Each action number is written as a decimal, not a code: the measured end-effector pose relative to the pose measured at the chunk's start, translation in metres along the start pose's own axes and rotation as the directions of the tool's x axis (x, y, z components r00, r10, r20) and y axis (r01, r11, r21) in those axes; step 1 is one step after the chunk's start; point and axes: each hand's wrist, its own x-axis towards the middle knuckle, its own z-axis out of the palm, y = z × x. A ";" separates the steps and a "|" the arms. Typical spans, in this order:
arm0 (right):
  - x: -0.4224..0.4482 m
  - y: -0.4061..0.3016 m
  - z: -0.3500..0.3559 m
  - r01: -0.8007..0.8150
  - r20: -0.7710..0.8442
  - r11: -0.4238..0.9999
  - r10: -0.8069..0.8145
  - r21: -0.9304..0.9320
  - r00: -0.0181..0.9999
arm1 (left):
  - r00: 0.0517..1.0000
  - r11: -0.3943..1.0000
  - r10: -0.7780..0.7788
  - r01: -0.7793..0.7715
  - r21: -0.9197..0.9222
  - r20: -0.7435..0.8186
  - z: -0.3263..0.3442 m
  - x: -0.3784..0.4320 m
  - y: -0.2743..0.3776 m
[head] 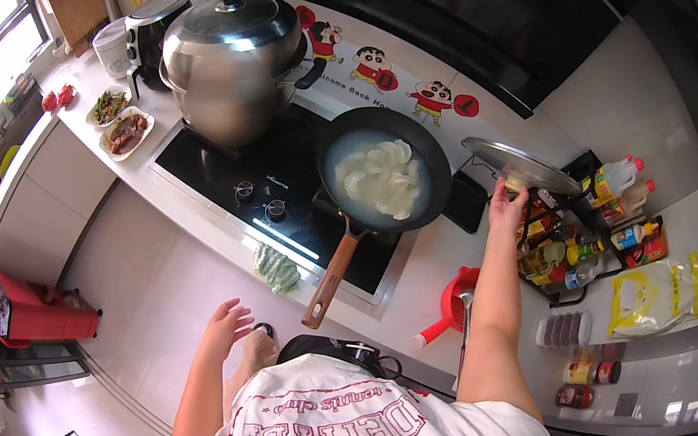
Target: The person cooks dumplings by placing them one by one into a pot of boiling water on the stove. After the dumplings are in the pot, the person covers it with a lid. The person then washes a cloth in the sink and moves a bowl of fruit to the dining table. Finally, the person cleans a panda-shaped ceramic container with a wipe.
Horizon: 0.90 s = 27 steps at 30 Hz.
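My right hand (507,206) pinches the pale knob of a glass pan lid (527,165). The lid is tilted on edge by the back wall; whether a rack bears part of its weight cannot be told. To the left of it, a dark frying pan (439,194) with a brown handle (330,282) sits on the black cooktop (213,170). Several pale dumplings (383,175) lie in cloudy water inside the pan. My left hand (230,325) is empty, fingers apart, in front of the counter near a folded green-and-white cloth (276,266).
A large steel steamer pot (229,94) occupies the other burner. Two dishes of food (128,133) stand left of it. A red strainer (457,300) lies near my right forearm. Condiment bottles (624,204) and a yellow-white bag (655,297) crowd the right corner.
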 end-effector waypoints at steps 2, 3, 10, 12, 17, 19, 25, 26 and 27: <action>-0.015 -0.012 0.002 0.037 0.092 0.997 -0.030 -0.070 0.995 | 0.999 0.989 0.038 -0.038 0.142 0.004 0.001 0.014 -0.001; -0.027 -0.016 0.008 0.071 0.125 0.986 -0.053 -0.148 0.991 | 0.998 0.976 0.057 -0.058 0.209 0.008 0.002 0.022 -0.004; -0.130 -0.024 0.110 0.293 0.422 0.680 0.026 -0.672 0.906 | 0.932 0.744 0.333 -0.353 0.567 0.143 0.010 0.084 -0.024; -0.141 -0.008 0.139 0.375 0.486 0.504 0.104 -0.778 0.868 | 0.924 0.742 0.339 -0.377 0.554 0.175 0.014 0.091 -0.026; -0.117 0.060 0.172 0.612 0.574 -0.012 0.331 -0.791 0.749 | 0.959 0.817 0.256 -0.282 0.503 0.122 0.009 0.083 -0.036; -0.119 0.090 0.185 0.691 0.564 -0.269 0.420 -0.670 0.711 | 0.968 0.838 0.240 -0.245 0.488 0.073 -0.007 0.078 -0.047; -0.102 0.155 0.177 0.742 0.454 -0.580 0.591 -0.337 0.667 | 0.964 0.897 0.220 -0.139 0.419 -0.151 -0.076 0.059 -0.083; -0.096 0.160 0.175 0.735 0.425 -0.595 0.602 -0.325 0.676 | 0.957 0.894 0.229 -0.135 0.427 -0.178 -0.091 0.058 -0.093; -0.094 0.163 0.173 0.726 0.393 -0.612 0.612 -0.315 0.686 | 0.950 0.890 0.236 -0.127 0.438 -0.204 -0.095 0.052 -0.090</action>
